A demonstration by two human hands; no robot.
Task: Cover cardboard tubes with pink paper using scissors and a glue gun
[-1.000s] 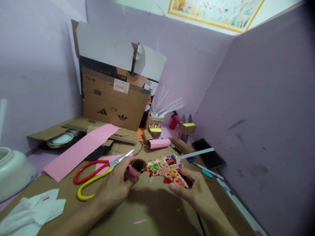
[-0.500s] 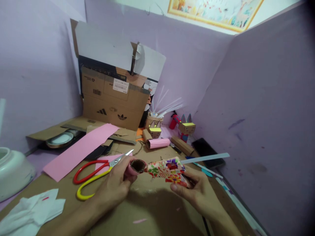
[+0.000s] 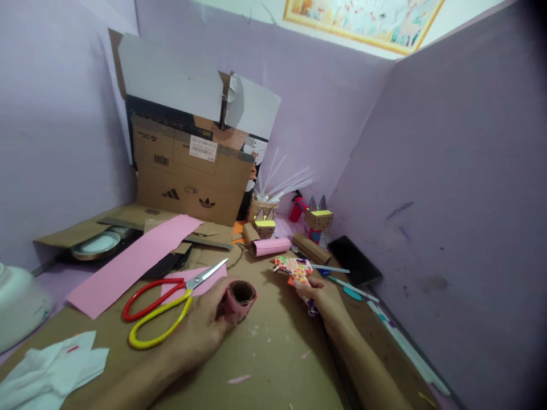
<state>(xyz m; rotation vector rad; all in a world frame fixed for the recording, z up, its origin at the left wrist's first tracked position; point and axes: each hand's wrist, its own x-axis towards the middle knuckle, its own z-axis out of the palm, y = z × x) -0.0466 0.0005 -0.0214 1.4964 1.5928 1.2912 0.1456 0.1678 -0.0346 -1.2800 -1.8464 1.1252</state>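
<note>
Pink-wrapped cardboard tube (image 3: 235,312) above the tabletop (image 3: 269,356), open end tilted up, held in the left hand (image 3: 211,316), fingers curled round its side. Flower-patterned glue gun (image 3: 294,269) in the right hand (image 3: 321,297), fingers wrapped round the grip, nozzle pointing left. Possible trouble: glue on the left fingers from a stray nozzle, or a dented tube from squeezing hard. Scissors (image 3: 192,283) crowding the left hand; open room between both hands; right edge closed off by the wall (image 3: 448,188).

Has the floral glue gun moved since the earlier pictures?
Yes: the floral glue gun moved forward and slightly right, now nearer the lying pink roll.
</note>
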